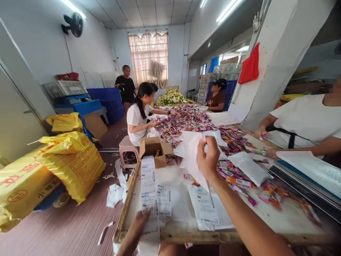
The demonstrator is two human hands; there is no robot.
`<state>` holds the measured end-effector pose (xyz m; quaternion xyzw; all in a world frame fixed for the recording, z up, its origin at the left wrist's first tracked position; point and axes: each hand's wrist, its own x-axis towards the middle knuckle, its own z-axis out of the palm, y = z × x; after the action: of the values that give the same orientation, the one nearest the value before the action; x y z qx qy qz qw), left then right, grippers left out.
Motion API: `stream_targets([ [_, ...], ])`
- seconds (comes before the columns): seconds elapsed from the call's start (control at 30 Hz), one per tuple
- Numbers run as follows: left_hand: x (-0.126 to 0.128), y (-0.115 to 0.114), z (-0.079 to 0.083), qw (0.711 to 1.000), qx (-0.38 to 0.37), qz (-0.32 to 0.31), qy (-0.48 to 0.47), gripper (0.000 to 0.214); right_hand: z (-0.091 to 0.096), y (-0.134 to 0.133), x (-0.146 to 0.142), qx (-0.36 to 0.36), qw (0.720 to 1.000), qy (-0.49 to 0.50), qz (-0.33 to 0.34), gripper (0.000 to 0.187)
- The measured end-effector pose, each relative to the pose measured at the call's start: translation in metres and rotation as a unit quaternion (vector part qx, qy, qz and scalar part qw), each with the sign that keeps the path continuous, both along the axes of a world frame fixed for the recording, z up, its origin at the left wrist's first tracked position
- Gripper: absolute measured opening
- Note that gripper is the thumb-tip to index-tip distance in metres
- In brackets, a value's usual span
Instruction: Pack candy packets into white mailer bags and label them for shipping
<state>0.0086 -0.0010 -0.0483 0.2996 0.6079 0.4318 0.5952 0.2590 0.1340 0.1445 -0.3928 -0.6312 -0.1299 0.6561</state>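
Observation:
My right hand (209,156) is raised over the table, its fingers closed on a white mailing bag (193,156) that hangs down at a slant. At the near left edge of the table, my left hand (137,227) grips a strip of printed shipping labels (148,177), thumb on top and the other fingers mostly hidden. The strip runs up the table to an open cardboard box (153,147). Beside it lies another printed label (164,201). A white bag with a label on it (205,208) lies flat below my right forearm.
Small colourful wrapped packets (183,121) are heaped along the table (173,177). A filled white bag (250,168) lies right of my hand. Co-workers sit at both sides; another person stands farther back. Yellow sacks (71,163) and paper scraps are on the left floor.

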Motion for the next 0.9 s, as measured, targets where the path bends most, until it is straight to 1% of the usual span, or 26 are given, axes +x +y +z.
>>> stream_targets([
  [0.03, -0.001, 0.001, -0.003, 1.000, 0.000, 0.002, -0.014, 0.041, -0.017, -0.020, -0.003, -0.007, 0.998, -0.059, 0.034, 0.016],
  [0.07, -0.003, 0.002, -0.003, 1.000, 0.000, 0.005, -0.024, 0.045, -0.037, -0.041, -0.009, -0.027, 0.988, -0.131, 0.080, 0.015],
  [0.1, -0.006, 0.002, -0.003, 1.000, 0.000, 0.011, -0.028, 0.049, -0.062, -0.060, -0.017, -0.059, 0.968, -0.207, 0.129, 0.016],
  [0.17, -0.015, 0.000, 0.005, 0.999, 0.007, 0.028, -0.024, 0.051, -0.113, -0.094, -0.033, -0.154, 0.912, -0.330, 0.189, 0.015],
  [0.2, -0.020, -0.003, 0.012, 0.999, 0.017, 0.038, -0.019, 0.052, -0.135, -0.107, -0.041, -0.204, 0.887, -0.361, 0.201, 0.012],
  [0.23, -0.023, -0.006, 0.020, 0.998, 0.031, 0.045, -0.015, 0.051, -0.154, -0.117, -0.046, -0.257, 0.864, -0.376, 0.213, 0.011],
  [0.27, -0.026, -0.010, 0.029, 0.998, 0.048, 0.049, -0.013, 0.051, -0.166, -0.124, -0.050, -0.305, 0.847, -0.371, 0.228, 0.014],
  [0.3, -0.026, -0.014, 0.039, 0.997, 0.065, 0.047, -0.014, 0.050, -0.171, -0.129, -0.052, -0.346, 0.836, -0.348, 0.245, 0.017],
  [0.33, -0.024, -0.019, 0.049, 0.996, 0.085, 0.039, -0.016, 0.050, -0.171, -0.131, -0.053, -0.381, 0.831, -0.307, 0.265, 0.018],
  [0.4, -0.015, -0.027, 0.067, 0.991, 0.132, 0.013, -0.009, 0.047, -0.156, -0.130, -0.052, -0.431, 0.829, -0.185, 0.306, 0.023],
  [0.47, -0.003, -0.033, 0.078, 0.984, 0.177, -0.025, 0.024, 0.043, -0.133, -0.127, -0.052, -0.463, 0.813, -0.050, 0.351, 0.043],
  [0.5, 0.002, -0.035, 0.081, 0.979, 0.190, -0.055, 0.046, 0.039, -0.123, -0.125, -0.053, -0.471, 0.800, 0.002, 0.372, 0.052],
  [0.53, 0.006, -0.036, 0.083, 0.975, 0.193, -0.088, 0.067, 0.035, -0.114, -0.125, -0.053, -0.474, 0.790, 0.033, 0.387, 0.056],
  [0.57, 0.009, -0.037, 0.083, 0.970, 0.191, -0.120, 0.087, 0.031, -0.107, -0.125, -0.054, -0.470, 0.791, 0.041, 0.390, 0.052],
  [0.6, 0.010, -0.038, 0.082, 0.966, 0.186, -0.148, 0.096, 0.029, -0.103, -0.127, -0.054, -0.461, 0.802, 0.033, 0.379, 0.043],
  [0.63, 0.010, -0.038, 0.081, 0.967, 0.177, -0.163, 0.083, 0.028, -0.102, -0.129, -0.054, -0.445, 0.820, 0.015, 0.360, 0.032],
  [0.67, 0.010, -0.038, 0.080, 0.975, 0.157, -0.155, 0.037, 0.029, -0.102, -0.132, -0.054, -0.426, 0.839, -0.008, 0.339, 0.023],
  [0.7, 0.009, -0.038, 0.080, 0.982, 0.131, -0.129, -0.032, 0.032, -0.104, -0.135, -0.054, -0.406, 0.854, -0.034, 0.325, 0.019],
  [0.73, 0.009, -0.036, 0.081, 0.984, 0.101, -0.096, -0.108, 0.036, -0.108, -0.139, -0.055, -0.385, 0.863, -0.062, 0.320, 0.020],
  [0.8, 0.012, -0.032, 0.083, 0.971, 0.034, -0.029, -0.233, 0.042, -0.117, -0.146, -0.059, -0.352, 0.867, -0.118, 0.333, 0.025],
  [0.83, 0.014, -0.029, 0.084, 0.965, 0.007, -0.002, -0.261, 0.041, -0.120, -0.149, -0.062, -0.339, 0.865, -0.144, 0.339, 0.026],
  [0.9, 0.019, -0.021, 0.084, 0.964, -0.020, 0.042, -0.262, 0.035, -0.122, -0.154, -0.066, -0.320, 0.868, -0.173, 0.337, 0.023],
])
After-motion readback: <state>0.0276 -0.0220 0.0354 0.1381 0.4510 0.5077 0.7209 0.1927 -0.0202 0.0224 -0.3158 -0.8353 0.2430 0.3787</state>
